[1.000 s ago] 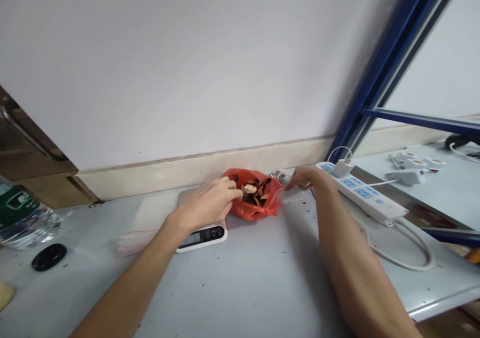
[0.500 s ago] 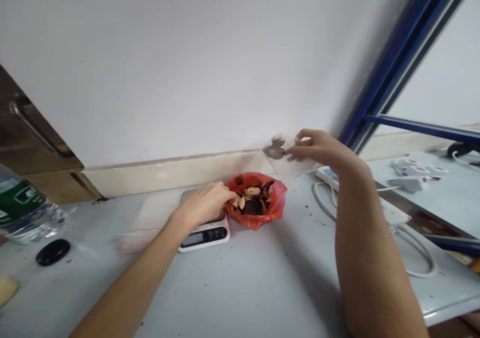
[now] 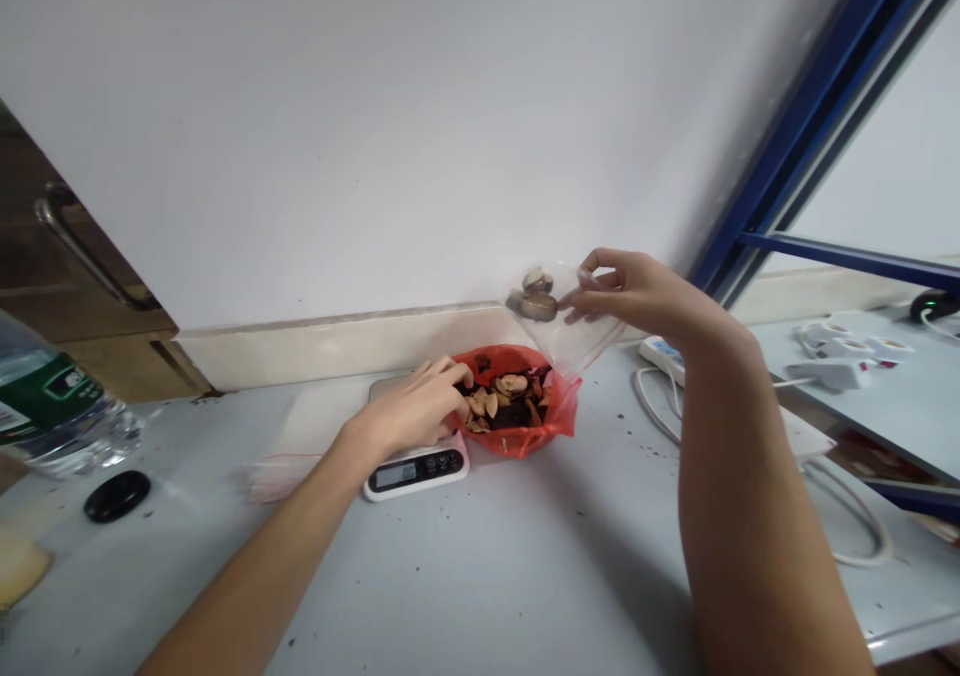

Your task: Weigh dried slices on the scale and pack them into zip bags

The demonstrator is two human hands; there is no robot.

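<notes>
A red plastic bag [image 3: 514, 444] stands open beside the kitchen scale [image 3: 414, 474], full of dried brown and tan slices [image 3: 517, 401]. My left hand [image 3: 420, 401] reaches over the scale, its fingers curled at the bag's left rim; part of the fingertips is hidden. To the right and higher up, my right hand [image 3: 619, 291] pinches a clear plastic bag [image 3: 574, 341]. A few dried pieces [image 3: 538, 301] lie inside that clear bag, which hangs tilted above the red one's back right rim. The digits on the scale's display are too faint to read.
On the left are a large water bottle [image 3: 64, 401], a black oval object [image 3: 117, 496] and several clear bags [image 3: 281, 476]. A power strip [image 3: 664, 356] with white cables lies at the right near a blue metal frame [image 3: 787, 136]. A wall closes off the back.
My right hand has shifted the clear bag slightly left, over the red bag's edge. My left fingers have drawn back from the slices toward the red bag's rim.
</notes>
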